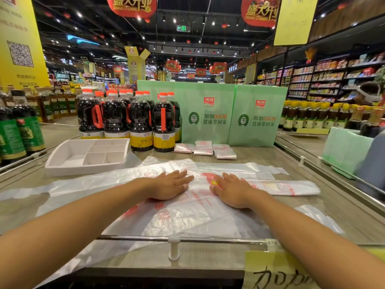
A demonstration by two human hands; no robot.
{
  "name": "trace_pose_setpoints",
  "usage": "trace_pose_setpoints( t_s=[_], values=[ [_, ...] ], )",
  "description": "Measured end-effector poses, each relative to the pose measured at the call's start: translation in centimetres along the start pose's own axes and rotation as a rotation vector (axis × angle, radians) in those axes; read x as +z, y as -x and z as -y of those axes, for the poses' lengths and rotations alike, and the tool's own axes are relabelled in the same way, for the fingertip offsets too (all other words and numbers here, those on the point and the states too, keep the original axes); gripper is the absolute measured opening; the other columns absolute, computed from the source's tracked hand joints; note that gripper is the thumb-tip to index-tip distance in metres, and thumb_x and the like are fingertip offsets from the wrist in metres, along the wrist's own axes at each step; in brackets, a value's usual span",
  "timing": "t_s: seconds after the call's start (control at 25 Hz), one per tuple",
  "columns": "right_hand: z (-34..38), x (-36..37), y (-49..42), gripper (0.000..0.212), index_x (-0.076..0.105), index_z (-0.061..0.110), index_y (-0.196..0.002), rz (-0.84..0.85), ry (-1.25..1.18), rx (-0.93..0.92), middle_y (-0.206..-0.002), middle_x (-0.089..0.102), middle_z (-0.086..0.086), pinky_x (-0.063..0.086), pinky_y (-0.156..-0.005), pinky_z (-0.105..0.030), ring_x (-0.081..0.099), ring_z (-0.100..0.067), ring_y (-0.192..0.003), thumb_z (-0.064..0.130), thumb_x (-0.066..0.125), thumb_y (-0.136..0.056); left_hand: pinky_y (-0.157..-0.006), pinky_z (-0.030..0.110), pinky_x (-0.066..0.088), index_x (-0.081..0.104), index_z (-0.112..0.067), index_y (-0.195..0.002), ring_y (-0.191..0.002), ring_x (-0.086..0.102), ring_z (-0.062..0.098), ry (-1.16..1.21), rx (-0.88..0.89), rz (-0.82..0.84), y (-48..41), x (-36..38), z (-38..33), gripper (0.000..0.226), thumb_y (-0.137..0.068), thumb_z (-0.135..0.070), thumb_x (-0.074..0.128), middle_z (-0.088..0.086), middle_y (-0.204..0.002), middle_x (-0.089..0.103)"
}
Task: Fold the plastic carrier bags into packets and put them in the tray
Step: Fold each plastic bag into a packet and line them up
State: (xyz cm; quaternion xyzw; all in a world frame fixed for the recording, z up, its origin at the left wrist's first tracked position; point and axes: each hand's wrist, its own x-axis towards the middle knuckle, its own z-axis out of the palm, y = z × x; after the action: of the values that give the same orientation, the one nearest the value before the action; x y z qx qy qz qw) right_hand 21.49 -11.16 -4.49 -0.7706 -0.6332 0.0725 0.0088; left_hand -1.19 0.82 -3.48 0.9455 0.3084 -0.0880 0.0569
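The left hand (170, 185) and the right hand (233, 190) both lie palm down with straight fingers, gripping nothing, pressing side by side on a translucent plastic carrier bag with red print (187, 213). The bag is spread flat on the grey wood-grain shelf top (343, 215), its near edge hanging over a metal rail (135, 238). More loose bags lie under and beside it. The white compartmented plastic tray (83, 168) sits at the far left. Small folded bag packets (203, 150) lie behind the bag, against pale green cartons (208, 113), next to dark sauce bottles with orange caps (141, 122).
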Motion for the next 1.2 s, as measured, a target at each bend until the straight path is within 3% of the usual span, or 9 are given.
trace_pose_setpoints(
  t_s=[0.28, 0.52, 0.64, 0.72, 0.84, 0.96, 1.08, 1.2],
  values=[
    [-0.1, -0.2, -0.3, 0.067, 0.001, 0.035, -0.163, 0.037, 0.017, 0.004, -0.171, -0.003, -0.003, -0.001, -0.125, -0.050, -0.004, -0.025, -0.158, 0.064, 0.016, -0.104, -0.123, 0.056, -0.011, -0.012, -0.038, -0.160, -0.155, -0.017, 0.020, -0.062, -0.002, 0.113, -0.5, -1.0, 0.0, 0.057, -0.109, -0.052, 0.011, -0.007, -0.167, -0.023],
    [-0.1, -1.3, 1.1, 0.066, 0.006, 0.032, -0.163, 0.026, 0.024, -0.086, -0.171, 0.000, -0.004, 0.001, -0.126, -0.047, -0.003, -0.024, -0.158, 0.061, 0.025, -0.106, -0.125, 0.048, -0.011, -0.010, -0.038, -0.161, -0.155, -0.018, 0.019, 0.096, 0.028, -0.006, 0.2, 0.5, 1.3, 0.071, -0.103, -0.064, 0.023, -0.005, -0.170, -0.014],
    [-1.5, -3.4, 2.6, 0.072, 0.011, 0.032, -0.163, 0.006, 0.199, -0.167, -0.172, 0.000, -0.001, 0.007, -0.127, -0.044, 0.000, -0.023, -0.158, 0.064, 0.032, -0.103, -0.127, 0.038, 0.000, 0.013, -0.028, -0.162, -0.157, 0.000, 0.017, 0.176, 0.087, -0.079, 0.7, 0.0, 1.0, 0.067, -0.105, -0.055, 0.038, -0.002, -0.170, 0.006],
    [-3.0, -4.6, 3.7, 0.071, 0.019, 0.033, -0.161, 0.007, 0.250, -0.173, -0.171, 0.008, 0.003, 0.019, -0.125, -0.044, 0.013, -0.022, -0.156, 0.065, 0.038, -0.101, -0.126, 0.033, 0.011, 0.029, -0.027, -0.159, -0.155, 0.013, 0.014, 0.178, 0.141, -0.139, 0.9, -0.4, 1.2, 0.062, -0.104, -0.051, 0.046, -0.006, -0.169, 0.015],
    [-5.2, -4.5, 5.3, 0.061, 0.030, 0.036, -0.157, -0.019, 0.235, -0.170, -0.164, 0.029, 0.009, 0.037, -0.116, -0.041, 0.037, -0.019, -0.145, 0.063, 0.036, -0.102, -0.121, 0.035, 0.029, 0.046, -0.034, -0.151, -0.145, 0.035, 0.012, 0.163, 0.164, -0.226, 1.0, -0.4, 2.1, 0.073, -0.091, -0.076, 0.045, -0.012, -0.159, 0.033],
    [-5.9, -3.6, 5.8, 0.065, 0.032, 0.034, -0.156, -0.074, 0.250, -0.184, -0.159, 0.040, 0.009, 0.039, -0.114, -0.037, 0.046, -0.018, -0.140, 0.066, 0.026, -0.100, -0.112, 0.034, 0.041, 0.053, -0.036, -0.145, -0.133, 0.049, 0.009, 0.090, 0.187, -0.301, 0.8, -0.1, 2.4, 0.094, -0.076, -0.095, 0.028, -0.015, -0.150, 0.048],
    [-5.8, -3.7, 5.1, 0.053, 0.026, 0.035, -0.158, -0.115, 0.283, -0.199, -0.157, 0.045, 0.004, 0.044, -0.107, -0.038, 0.051, -0.025, -0.136, 0.047, 0.035, -0.108, -0.105, 0.036, 0.046, 0.051, -0.039, -0.142, -0.127, 0.055, 0.013, -0.003, 0.151, -0.364, 0.8, -0.2, 2.0, 0.059, -0.093, -0.072, 0.046, -0.014, -0.144, 0.056],
    [-5.8, -3.9, 4.3, 0.058, 0.028, 0.034, -0.159, -0.102, 0.221, -0.174, -0.145, 0.057, -0.002, 0.041, -0.085, -0.032, 0.056, -0.026, -0.126, 0.026, 0.046, -0.104, -0.094, 0.038, 0.051, 0.050, -0.041, -0.135, -0.115, 0.060, 0.017, -0.077, 0.139, -0.380, 0.8, -0.5, 1.4, 0.040, -0.098, -0.055, 0.050, -0.010, -0.133, 0.064]
  ],
)
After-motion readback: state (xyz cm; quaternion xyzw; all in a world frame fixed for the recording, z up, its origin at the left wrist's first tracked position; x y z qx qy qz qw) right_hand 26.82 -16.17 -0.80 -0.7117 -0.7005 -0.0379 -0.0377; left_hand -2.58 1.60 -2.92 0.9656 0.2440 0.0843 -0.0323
